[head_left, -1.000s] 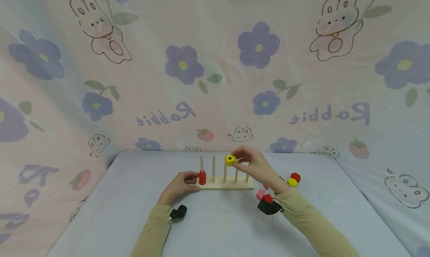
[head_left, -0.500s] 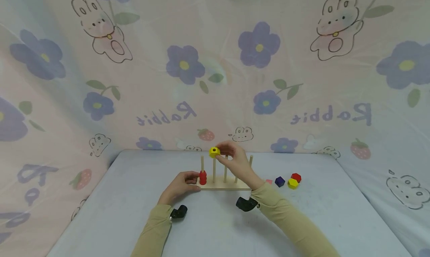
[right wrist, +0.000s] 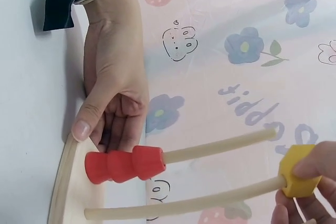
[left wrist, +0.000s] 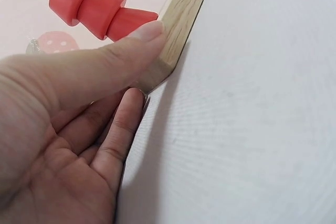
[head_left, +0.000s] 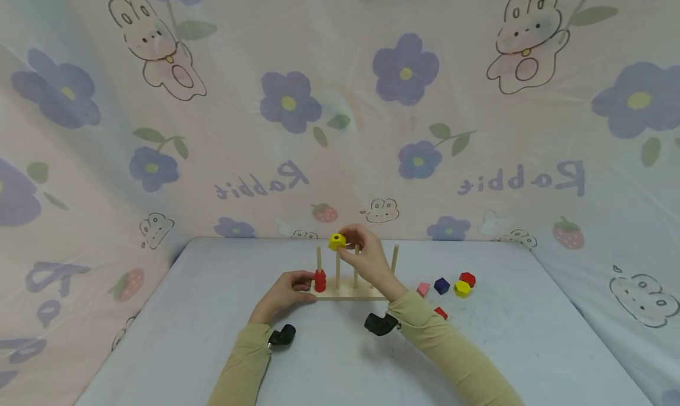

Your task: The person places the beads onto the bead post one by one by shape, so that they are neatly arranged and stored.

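My left hand (head_left: 284, 294) grips the left end of a wooden peg board (head_left: 347, 294), with the thumb against its edge in the left wrist view. Three red beads (right wrist: 126, 165) are stacked on the leftmost peg (right wrist: 220, 148), beside that hand. My right hand (head_left: 368, 258) pinches a yellow hexagonal bead (head_left: 337, 242) between thumb and fingers. In the right wrist view the bead sits at the tip of the second peg (right wrist: 184, 204); whether the tip has entered its hole I cannot tell. The right hand and forearm partly hide the pegs farther right.
Right of the board lie loose blocks on the white table (head_left: 329, 359): a pink one (head_left: 422, 290), a dark purple one (head_left: 442, 286), a yellow one (head_left: 462, 288) and a red one (head_left: 467, 279). Another red block (head_left: 441, 313) lies nearer, partly behind the right sleeve.
The right hand has carried the yellow bead left, from near the third peg to the top of the second, and now hovers almost still there. The left hand has stayed on the board.
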Action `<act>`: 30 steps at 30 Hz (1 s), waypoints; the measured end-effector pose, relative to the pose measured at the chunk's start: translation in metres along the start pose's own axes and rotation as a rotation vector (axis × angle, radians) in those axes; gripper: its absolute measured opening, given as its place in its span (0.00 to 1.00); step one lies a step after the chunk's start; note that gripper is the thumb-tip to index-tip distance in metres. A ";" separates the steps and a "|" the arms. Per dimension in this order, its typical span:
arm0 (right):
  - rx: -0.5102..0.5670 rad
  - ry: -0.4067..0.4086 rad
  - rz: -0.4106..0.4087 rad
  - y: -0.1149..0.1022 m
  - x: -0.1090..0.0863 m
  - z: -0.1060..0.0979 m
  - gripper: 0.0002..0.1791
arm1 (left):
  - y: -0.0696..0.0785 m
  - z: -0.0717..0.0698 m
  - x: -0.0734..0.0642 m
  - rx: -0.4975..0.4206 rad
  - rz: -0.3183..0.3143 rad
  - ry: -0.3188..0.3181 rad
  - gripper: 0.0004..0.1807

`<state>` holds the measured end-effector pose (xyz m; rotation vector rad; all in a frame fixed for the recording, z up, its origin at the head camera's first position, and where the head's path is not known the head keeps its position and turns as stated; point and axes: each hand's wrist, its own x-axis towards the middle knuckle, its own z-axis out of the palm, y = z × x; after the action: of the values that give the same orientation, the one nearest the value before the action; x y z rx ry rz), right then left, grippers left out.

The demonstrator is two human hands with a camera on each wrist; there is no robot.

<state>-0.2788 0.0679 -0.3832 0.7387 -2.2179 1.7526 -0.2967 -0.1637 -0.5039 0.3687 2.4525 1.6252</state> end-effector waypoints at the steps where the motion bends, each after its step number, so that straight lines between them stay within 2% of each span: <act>1: -0.005 0.009 0.013 0.005 0.001 0.001 0.18 | 0.000 0.000 0.000 -0.002 -0.004 0.003 0.29; 3: -0.016 0.028 0.039 0.017 0.002 0.004 0.18 | 0.000 0.000 0.000 0.004 -0.004 0.006 0.29; 8: -0.018 0.066 0.087 0.030 -0.001 0.010 0.18 | 0.001 -0.001 -0.001 0.019 0.015 0.000 0.29; 18: 0.013 0.080 0.249 0.056 -0.018 0.023 0.17 | 0.001 -0.002 -0.001 0.015 0.022 -0.007 0.29; 30: -0.064 0.066 0.315 0.082 -0.036 0.033 0.16 | 0.004 -0.002 -0.003 0.003 0.035 -0.022 0.28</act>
<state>-0.2857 0.0586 -0.4778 0.3252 -2.4374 1.7988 -0.2937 -0.1648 -0.5000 0.4295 2.4454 1.6224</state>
